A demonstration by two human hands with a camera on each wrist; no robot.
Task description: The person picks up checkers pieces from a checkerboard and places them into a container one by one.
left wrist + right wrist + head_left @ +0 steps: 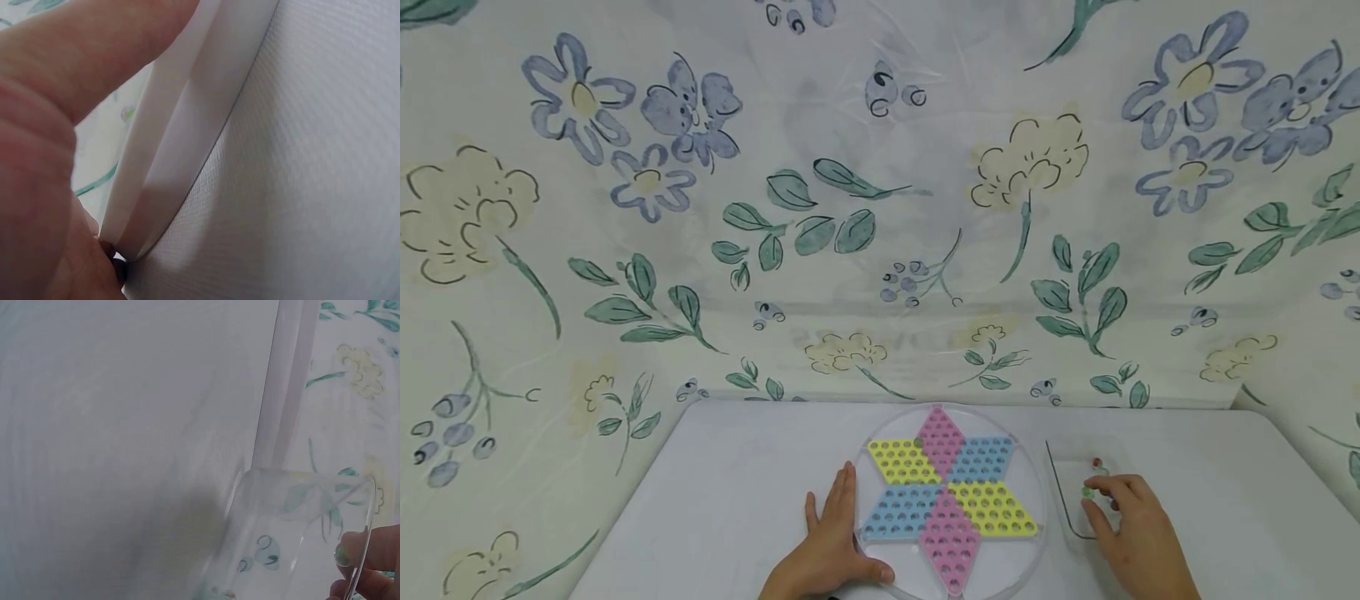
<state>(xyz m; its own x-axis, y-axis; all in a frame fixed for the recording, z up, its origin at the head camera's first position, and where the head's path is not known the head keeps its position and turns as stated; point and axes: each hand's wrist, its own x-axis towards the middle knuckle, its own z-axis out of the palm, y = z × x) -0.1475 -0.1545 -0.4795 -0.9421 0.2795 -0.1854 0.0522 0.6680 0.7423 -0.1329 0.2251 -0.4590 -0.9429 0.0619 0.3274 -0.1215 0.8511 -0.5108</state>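
Note:
A round Chinese checkers board (950, 500) with a pink, yellow and blue star lies on the table, and one greenish marble (918, 442) sits in its upper yellow part. My left hand (827, 533) rests against the board's left side, fingers straight along the rim and thumb at the front edge. In the left wrist view the white rim (169, 131) runs between thumb and fingers. Over a clear plastic box (1063, 504) right of the board, my right hand (1138, 529) pinches a green marble (340, 555) between thumb and forefinger, close by the box wall.
Inside the clear box lies a reddish-brown marble (1097, 462), with other small marbles partly hidden by the right hand. The white table (722, 492) ends at the back against a hanging cloth (850, 250) printed with flowers and leaves.

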